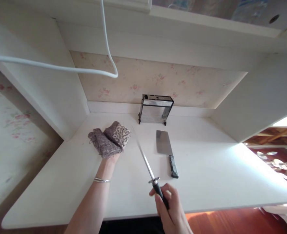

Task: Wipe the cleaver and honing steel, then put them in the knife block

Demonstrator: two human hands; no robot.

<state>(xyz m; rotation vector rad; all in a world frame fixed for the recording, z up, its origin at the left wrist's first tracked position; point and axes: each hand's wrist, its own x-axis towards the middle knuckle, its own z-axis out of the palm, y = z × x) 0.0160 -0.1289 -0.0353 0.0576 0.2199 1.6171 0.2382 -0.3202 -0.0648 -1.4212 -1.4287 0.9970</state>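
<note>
My right hand (172, 208) grips the black handle of a honing steel (143, 157), whose thin rod slants up and to the left above the white tabletop (218, 169). My left hand (110, 141) rests on a crumpled brown patterned cloth (111, 136) on the table's left part, mostly hidden beneath it. A silver bracelet circles that wrist. A cleaver (166, 151) with a black handle lies flat between the rod and the table's middle, blade pointing away from me.
A shiny metal knife block (155, 109) stands against the floral back wall. White shelf walls close in on both sides. A white cable (60, 66) hangs across the upper left. Red-brown floor shows past the table's near edge at right.
</note>
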